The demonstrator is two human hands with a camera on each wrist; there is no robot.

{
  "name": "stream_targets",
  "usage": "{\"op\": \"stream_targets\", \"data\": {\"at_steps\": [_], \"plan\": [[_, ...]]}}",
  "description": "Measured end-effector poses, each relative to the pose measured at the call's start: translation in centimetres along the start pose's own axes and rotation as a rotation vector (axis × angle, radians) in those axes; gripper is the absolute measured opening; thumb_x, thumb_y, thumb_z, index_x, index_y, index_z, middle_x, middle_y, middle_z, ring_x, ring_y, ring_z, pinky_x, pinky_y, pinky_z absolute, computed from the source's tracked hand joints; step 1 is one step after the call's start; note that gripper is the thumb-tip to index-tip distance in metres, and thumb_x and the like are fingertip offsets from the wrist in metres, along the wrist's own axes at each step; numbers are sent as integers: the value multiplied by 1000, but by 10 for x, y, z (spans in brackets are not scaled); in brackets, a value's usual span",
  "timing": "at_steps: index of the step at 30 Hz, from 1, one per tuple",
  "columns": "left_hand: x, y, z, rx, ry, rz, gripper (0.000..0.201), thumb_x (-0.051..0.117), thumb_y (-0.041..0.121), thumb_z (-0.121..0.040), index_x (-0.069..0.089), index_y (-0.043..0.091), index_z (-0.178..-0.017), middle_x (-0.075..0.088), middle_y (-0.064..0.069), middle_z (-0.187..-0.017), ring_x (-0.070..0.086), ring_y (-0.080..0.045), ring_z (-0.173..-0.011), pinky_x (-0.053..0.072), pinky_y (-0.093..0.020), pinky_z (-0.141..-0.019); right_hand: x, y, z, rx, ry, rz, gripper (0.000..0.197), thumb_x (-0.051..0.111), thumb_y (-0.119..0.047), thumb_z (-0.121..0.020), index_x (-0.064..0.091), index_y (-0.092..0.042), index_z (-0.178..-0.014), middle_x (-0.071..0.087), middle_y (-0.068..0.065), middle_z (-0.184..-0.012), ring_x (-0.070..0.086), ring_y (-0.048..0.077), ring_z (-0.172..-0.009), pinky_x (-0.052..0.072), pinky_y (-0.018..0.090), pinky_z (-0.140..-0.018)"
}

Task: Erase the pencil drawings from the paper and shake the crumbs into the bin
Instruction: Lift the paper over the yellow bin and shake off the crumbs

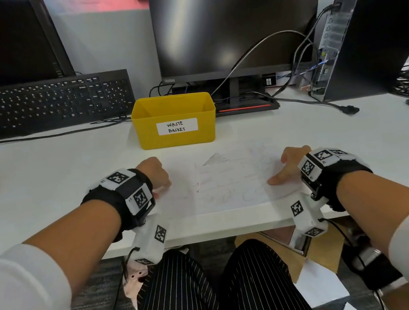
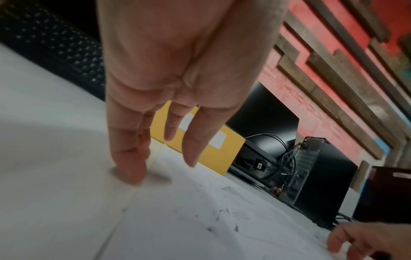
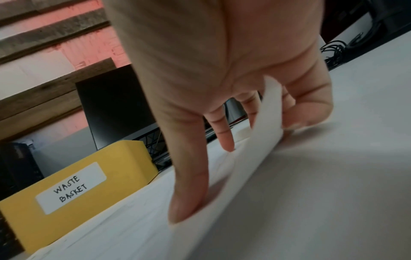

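A white sheet of paper (image 1: 227, 180) with faint pencil marks lies on the desk near its front edge. Dark crumbs (image 2: 224, 211) are scattered on the paper (image 2: 200, 228). Just behind the sheet stands the yellow bin (image 1: 149, 136) labelled WASTE BASKET. My left hand (image 1: 160, 184) is at the sheet's left edge; in the left wrist view one of its fingertips (image 2: 133, 172) touches the desk at that edge, the others straight above it. My right hand (image 1: 282, 170) holds the right edge, which curls up between thumb and fingers (image 3: 271, 109). No eraser shows.
A black keyboard (image 1: 53, 102) leans at the back left. A monitor (image 1: 237, 20) stands behind the bin, a PC tower (image 1: 370, 36) at the back right. A loose cable plug (image 1: 348, 110) lies right of the bin. The desk's front edge (image 1: 221, 228) runs just below the paper.
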State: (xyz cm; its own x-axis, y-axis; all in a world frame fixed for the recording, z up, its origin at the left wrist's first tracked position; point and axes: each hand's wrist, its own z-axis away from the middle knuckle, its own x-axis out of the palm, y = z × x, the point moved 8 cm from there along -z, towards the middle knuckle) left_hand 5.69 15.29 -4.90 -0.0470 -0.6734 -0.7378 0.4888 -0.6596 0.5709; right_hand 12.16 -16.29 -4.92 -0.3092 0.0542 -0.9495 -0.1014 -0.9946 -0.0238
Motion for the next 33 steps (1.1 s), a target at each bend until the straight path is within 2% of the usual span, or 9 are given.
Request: {"op": "stream_targets", "data": {"at_steps": [4,7,10,18,21,23,26,29,33], "plan": [[7,-5,3,-36,-41,145,38,64,0,-85,45,5,-117,50,-19,-116,53,-31,-79,52,-48,-88,1,-4,4,-14,-23,10,85,73,-59,-64,43,-15,-131,47,10,-131,47,29,-119,42,43,-101],[7,-7,4,-51,-30,152,27,65,-2,-84,40,8,-78,54,-20,-96,53,-30,-81,49,-42,-81,0,-8,8,-28,-35,2,85,75,-57,-64,44,-13,-130,51,9,-129,49,28,-117,43,42,-100],[6,-7,5,-43,-16,89,41,65,-1,-84,31,13,-66,54,-16,-84,53,-30,-84,45,-37,-75,2,-10,9,-43,-57,-31,82,80,-49,-63,46,-10,-127,55,8,-125,53,27,-112,44,38,-95],[8,-15,8,-44,-52,-120,21,63,12,-87,47,2,-78,48,-9,-65,43,-20,-53,36,-25,-50,5,-12,8,-87,-57,-105,68,86,-42,-56,62,-4,-108,63,9,-107,57,26,-94,46,35,-85],[8,-17,7,-29,-39,-129,35,62,13,-89,48,-7,-115,58,-18,-89,59,-31,-80,46,-34,-63,6,-12,10,-87,-68,-114,66,86,-40,-58,62,-5,-108,61,10,-114,55,24,-95,44,33,-84],[4,-17,10,-16,-16,-126,32,60,15,-90,51,-7,-112,60,-17,-94,59,-33,-96,49,-36,-72,6,-12,12,-88,-71,-124,67,86,-39,-58,62,-4,-109,61,10,-116,58,27,-101,44,34,-86],[2,-20,6,-18,26,-68,26,56,12,-91,45,4,-69,51,-4,-60,55,-24,-70,40,-24,-54,5,-13,16,-91,-68,-145,67,85,-39,-59,62,-5,-110,61,11,-118,57,28,-108,44,34,-87],[-3,-22,3,-11,35,54,30,53,4,-91,40,11,-64,48,3,-27,53,-13,-42,45,-17,-43,2,-16,21,-97,-94,-174,61,80,-31,-70,58,-1,-119,57,12,-126,53,29,-116,40,27,-80],[-17,-19,9,53,82,128,32,55,1,-89,40,15,-65,52,-3,-41,43,1,-21,41,-13,-34,-13,-17,28,-112,-39,-204,61,73,-26,-78,50,-5,-131,47,10,-137,43,27,-127,39,31,-98]]}}
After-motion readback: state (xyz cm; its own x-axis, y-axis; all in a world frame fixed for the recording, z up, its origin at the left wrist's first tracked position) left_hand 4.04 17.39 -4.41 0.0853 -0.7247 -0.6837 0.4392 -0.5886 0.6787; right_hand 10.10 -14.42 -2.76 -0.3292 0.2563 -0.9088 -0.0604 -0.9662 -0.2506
